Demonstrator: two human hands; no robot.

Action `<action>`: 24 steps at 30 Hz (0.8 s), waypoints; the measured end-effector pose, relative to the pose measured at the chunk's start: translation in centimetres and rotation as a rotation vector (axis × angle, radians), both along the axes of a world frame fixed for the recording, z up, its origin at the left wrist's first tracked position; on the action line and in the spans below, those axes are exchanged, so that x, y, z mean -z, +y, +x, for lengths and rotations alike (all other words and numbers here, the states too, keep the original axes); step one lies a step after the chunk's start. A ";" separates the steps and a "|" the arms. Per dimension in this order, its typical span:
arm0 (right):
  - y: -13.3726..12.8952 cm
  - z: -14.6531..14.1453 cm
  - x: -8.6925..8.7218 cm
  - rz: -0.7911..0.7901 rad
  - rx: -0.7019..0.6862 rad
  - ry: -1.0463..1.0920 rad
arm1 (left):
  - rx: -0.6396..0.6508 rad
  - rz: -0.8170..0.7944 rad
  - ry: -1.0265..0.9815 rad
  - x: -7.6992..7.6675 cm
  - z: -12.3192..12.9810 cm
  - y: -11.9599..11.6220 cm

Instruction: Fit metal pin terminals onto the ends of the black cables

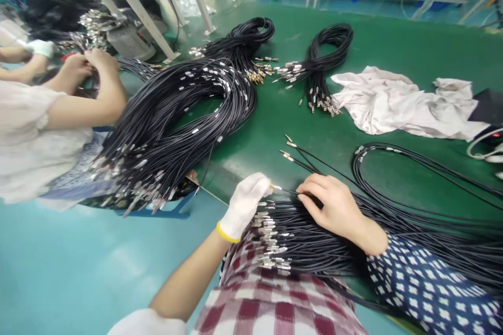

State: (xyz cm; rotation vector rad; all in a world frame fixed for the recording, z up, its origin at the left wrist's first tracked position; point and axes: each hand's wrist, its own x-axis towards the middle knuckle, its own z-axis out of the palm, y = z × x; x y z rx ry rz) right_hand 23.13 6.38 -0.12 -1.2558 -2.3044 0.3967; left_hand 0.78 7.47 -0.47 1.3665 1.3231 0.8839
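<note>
My left hand (244,205), in a white glove with a yellow cuff, pinches the metal-tipped end of a thin black cable (290,191). A few centimetres to the right, the thumb and fingers of my bare right hand (332,207) close on the same cable. Just below both hands lies a wide bundle of black cables (306,241), their silvery connector ends lined up at the left by my lap. Beyond my right hand, a few loose cable ends (288,156) with pale sleeves point left on the table.
A large coil of black cables (239,110) hangs over the green table's (393,36) left edge. Smaller coils (334,44) lie farther back, beside a crumpled whitish cloth (404,104). At left, a co-worker's arms (94,94) reach over the table near a grey machine (129,39). White posts (137,5) rise there.
</note>
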 end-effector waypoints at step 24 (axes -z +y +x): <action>1.4 -4.6 -0.3 -0.566 0.062 0.213 | -0.116 -0.085 -0.164 1.8 -0.3 -0.5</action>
